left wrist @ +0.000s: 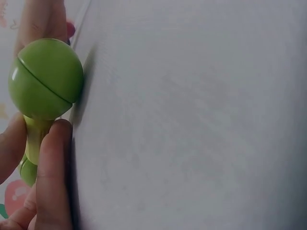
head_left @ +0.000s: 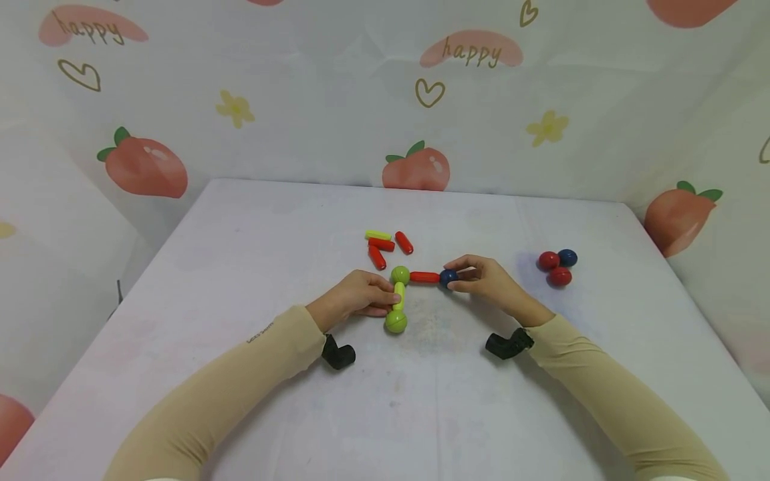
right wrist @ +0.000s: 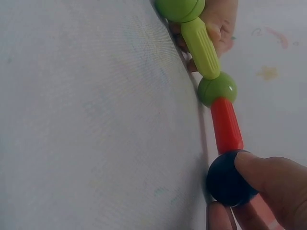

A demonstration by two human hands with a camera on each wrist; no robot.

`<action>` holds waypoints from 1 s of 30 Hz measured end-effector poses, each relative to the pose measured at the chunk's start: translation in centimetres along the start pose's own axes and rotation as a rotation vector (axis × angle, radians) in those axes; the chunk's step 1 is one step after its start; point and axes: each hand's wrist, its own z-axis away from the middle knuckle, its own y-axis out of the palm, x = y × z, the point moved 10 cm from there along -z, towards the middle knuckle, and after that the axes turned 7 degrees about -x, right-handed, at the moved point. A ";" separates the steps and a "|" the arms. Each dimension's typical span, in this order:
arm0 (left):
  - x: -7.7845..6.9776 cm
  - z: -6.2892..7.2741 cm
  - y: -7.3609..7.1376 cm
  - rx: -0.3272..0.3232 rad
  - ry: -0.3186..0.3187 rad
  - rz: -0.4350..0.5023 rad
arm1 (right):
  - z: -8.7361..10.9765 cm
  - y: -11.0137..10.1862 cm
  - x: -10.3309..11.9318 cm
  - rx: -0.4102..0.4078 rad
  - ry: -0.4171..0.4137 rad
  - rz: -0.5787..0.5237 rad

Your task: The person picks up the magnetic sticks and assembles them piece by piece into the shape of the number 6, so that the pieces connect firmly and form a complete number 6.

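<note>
At the frame's centre, the yellow stick between two green balls is pinched by the left hand; rightward, the blue ball ending the red stick is pinched by the right hand. Pressure is best applied straight, without tilting.

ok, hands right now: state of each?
Left hand: closed, holding the yellow stick between two green balls.
Right hand: closed, holding the blue ball on the end of a red stick.

Your head view faced forward and down over the table; your closer wrist views shared the green balls.
</note>
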 end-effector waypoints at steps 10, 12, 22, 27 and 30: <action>-0.5 0.4 -0.3 -0.024 0.030 -0.089 | -0.1 -0.1 0.1 -0.001 -0.001 0.003; -0.8 0.5 -0.5 -0.016 0.058 -0.135 | -0.1 0.0 0.0 0.001 -0.004 0.008; -5.0 1.0 -4.0 -0.092 0.188 -0.257 | -0.1 -0.1 -0.1 0.005 -0.002 -0.002; -7.8 0.2 -6.2 -0.142 0.304 -0.206 | 0.0 -0.1 0.1 0.005 -0.004 -0.010; -8.7 -0.6 -7.4 -0.204 0.335 -0.211 | 0.0 -0.1 0.3 0.005 -0.013 -0.016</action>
